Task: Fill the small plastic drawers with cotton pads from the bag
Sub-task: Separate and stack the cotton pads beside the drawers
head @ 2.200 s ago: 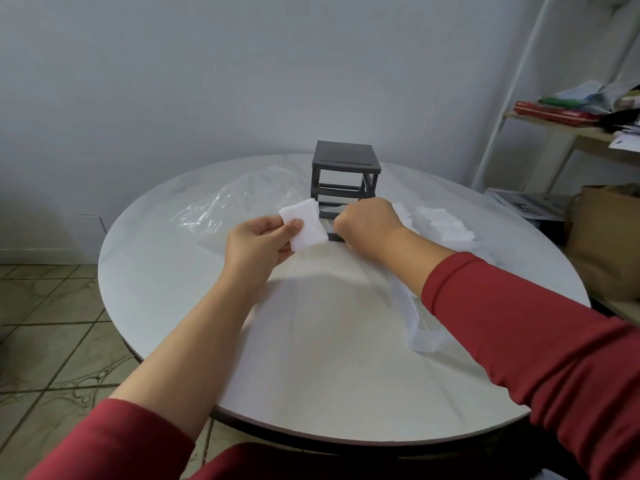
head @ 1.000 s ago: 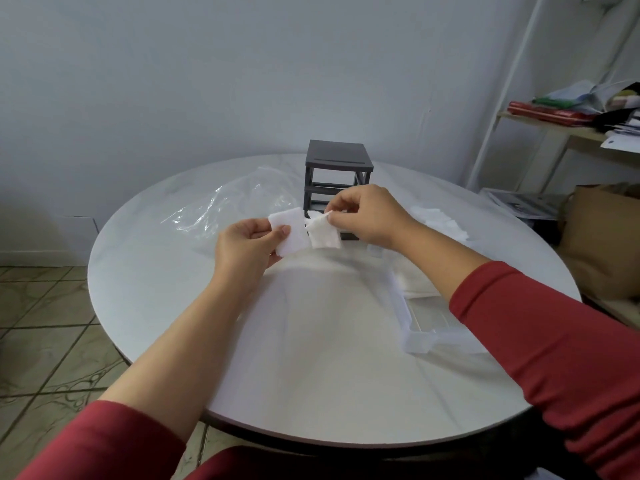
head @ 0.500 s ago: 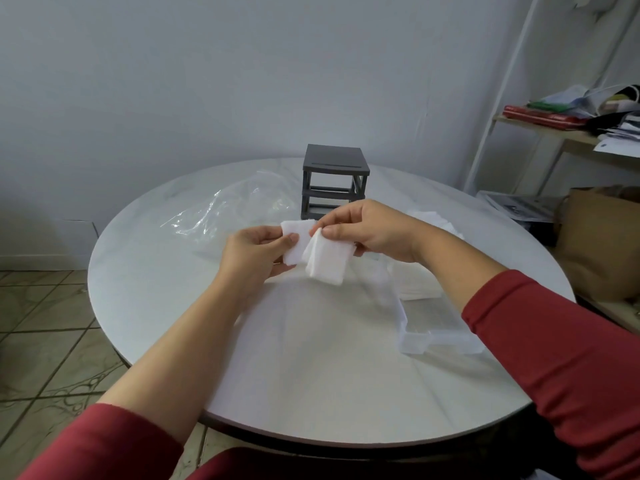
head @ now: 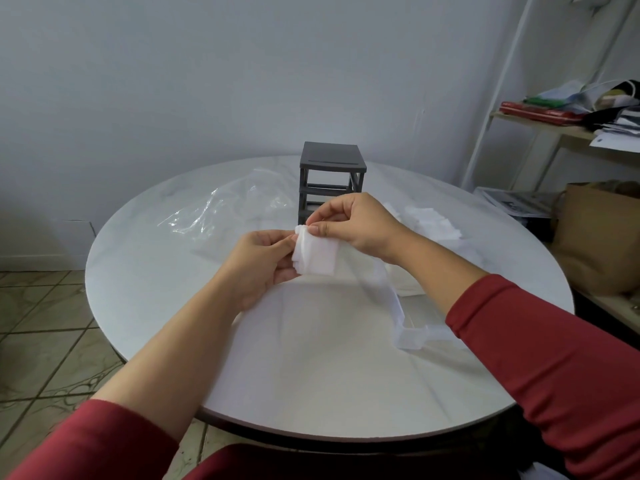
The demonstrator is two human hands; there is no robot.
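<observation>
Far to my left, past the rim of the round white table (head: 156, 289), is tiled floor (head: 38, 323). On the table's left half the clear plastic bag (head: 221, 211) lies crumpled and flat, well apart from my hands.

My left hand (head: 258, 263) is raised above the middle of the table, forearm reaching in from the lower left and palm turned inward. Its thumb and fingertips pinch the left edge of a small stack of cotton pads (head: 315, 256). The stack hangs in the air between both hands, touching nothing else. Behind it the dark grey drawer frame (head: 330, 178) stands upright near the far edge, its slots open (my knuckles cover its lowest part).

My right hand (head: 356, 225) comes in from the right, wrist arched, with thumb and forefinger curled down to pinch the top corner of the same stack. So both hands grip the pads.

Under my right forearm a clear plastic drawer (head: 408, 336) lies on the table. Only its left wall and near corner show, and the red sleeve (head: 554, 358) hides the rest. Beyond my wrist sits a loose pile of pads (head: 429, 221). Off the table to the right are a brown paper bag (head: 599, 237) and a cluttered shelf (head: 554, 129).
</observation>
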